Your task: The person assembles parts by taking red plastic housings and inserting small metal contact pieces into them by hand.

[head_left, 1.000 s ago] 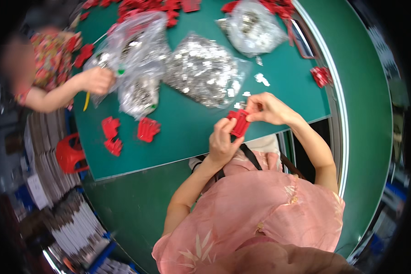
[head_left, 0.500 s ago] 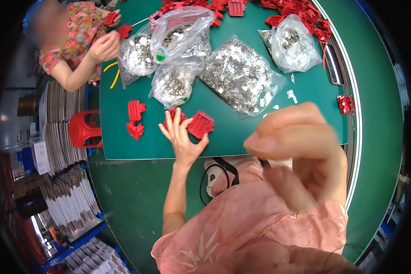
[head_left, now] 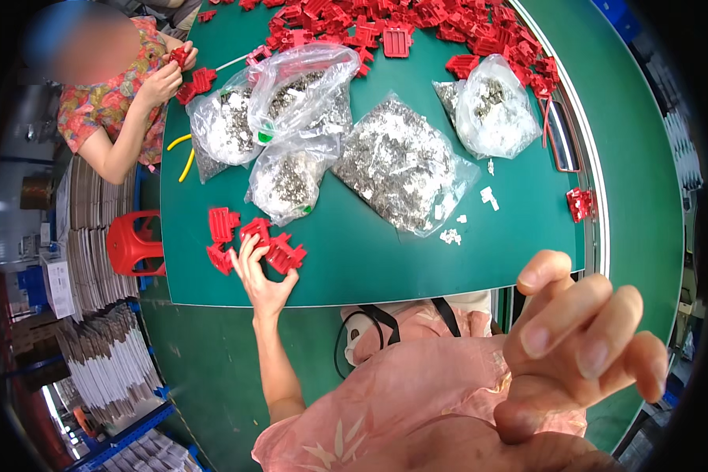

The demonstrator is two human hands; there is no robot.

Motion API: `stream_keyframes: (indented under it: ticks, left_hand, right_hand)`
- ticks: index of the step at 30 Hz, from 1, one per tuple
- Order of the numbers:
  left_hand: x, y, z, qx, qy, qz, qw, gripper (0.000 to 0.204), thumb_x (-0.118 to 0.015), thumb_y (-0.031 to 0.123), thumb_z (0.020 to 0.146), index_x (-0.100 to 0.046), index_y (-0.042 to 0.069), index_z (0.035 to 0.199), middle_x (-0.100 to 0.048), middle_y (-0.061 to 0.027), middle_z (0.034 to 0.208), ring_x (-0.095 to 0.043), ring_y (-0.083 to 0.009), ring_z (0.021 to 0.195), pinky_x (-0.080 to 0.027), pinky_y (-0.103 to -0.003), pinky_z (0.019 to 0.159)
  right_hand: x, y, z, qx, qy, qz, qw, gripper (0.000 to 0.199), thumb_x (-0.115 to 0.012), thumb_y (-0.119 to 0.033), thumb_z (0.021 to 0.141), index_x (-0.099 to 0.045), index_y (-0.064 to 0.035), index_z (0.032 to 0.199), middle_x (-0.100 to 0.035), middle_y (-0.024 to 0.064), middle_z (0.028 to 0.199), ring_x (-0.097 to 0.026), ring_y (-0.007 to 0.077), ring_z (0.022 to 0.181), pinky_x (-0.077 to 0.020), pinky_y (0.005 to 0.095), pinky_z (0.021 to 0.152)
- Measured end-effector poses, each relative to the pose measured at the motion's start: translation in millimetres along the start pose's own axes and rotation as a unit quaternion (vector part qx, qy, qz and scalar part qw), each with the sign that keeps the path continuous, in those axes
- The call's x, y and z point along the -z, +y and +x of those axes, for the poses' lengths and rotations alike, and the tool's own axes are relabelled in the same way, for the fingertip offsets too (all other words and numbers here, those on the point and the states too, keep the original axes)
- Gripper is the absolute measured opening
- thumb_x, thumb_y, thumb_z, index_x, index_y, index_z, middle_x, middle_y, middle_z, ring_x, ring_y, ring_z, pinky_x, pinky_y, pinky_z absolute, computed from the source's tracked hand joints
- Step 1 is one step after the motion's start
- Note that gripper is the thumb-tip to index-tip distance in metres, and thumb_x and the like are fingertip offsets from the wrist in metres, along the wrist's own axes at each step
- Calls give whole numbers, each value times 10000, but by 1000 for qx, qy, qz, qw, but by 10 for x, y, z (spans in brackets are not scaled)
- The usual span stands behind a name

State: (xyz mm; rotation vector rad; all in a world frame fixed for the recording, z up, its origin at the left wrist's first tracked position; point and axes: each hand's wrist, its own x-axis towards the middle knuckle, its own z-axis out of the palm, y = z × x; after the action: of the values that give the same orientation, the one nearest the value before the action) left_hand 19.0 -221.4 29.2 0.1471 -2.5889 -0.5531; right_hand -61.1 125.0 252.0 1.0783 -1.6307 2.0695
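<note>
Green table (head_left: 385,259), left hand (head_left: 261,275) flat among red plastic parts (head_left: 285,253).
Fingers spread, gripping nothing; right hand (head_left: 574,346) half-open, empty, raised well away from those parts.

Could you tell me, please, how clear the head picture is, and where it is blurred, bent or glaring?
In the head view, the green table edge curves with fisheye distortion and the rim goes dark; the right hand looms large and soft, too close for focus; the left hand on the red plastic parts is fairly sharp; the clear bags of metal pieces catch bright glare.
</note>
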Motion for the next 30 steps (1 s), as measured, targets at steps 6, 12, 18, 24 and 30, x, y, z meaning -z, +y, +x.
stream_keyframes:
  ticks: [6,12,18,24,30]
  left_hand:
    - [42,-182,112,25,11,93,995,559,-737,65,679,-572,27,1212,-516,-150,1407,-451,-379,1335,-306,-541,1132]
    - [-141,-79,229,15,60,145,987,672,-604,16,731,-468,-32,1387,-453,-211,1465,-406,-394,1368,-268,-553,1154]
    - [-234,544,577,-38,136,46,989,557,-587,-21,757,-530,-57,1310,-482,-235,1424,-430,-422,1347,-307,-554,1139]
    - [-472,1347,1484,-151,-6,-129,980,444,-648,33,845,-541,-54,1268,-517,-243,1366,-500,-399,1284,-380,-475,1101]
    - [-1673,1828,2884,-55,-142,-231,961,508,-646,243,910,-506,-56,1296,-459,-288,1391,-413,-428,1333,-332,-480,1119]
  right_hand:
    - [306,379,397,10,-174,39,984,1062,-945,-250,622,-344,-117,1488,-505,46,1239,-593,217,971,-493,395,839]
    - [530,220,422,-15,-73,59,996,1050,-922,-225,646,-319,-98,1496,-518,58,1219,-599,220,963,-502,386,824]
    - [697,64,560,-18,7,102,995,1036,-895,-196,674,-289,-75,1505,-533,73,1196,-607,223,954,-513,375,806]
    - [762,29,585,-33,64,207,976,1022,-869,-166,703,-258,-52,1515,-549,87,1173,-615,226,945,-524,363,788]
    - [1038,108,989,-43,29,261,964,988,-839,-166,733,-248,-53,1517,-550,85,1162,-614,227,945,-523,364,785]
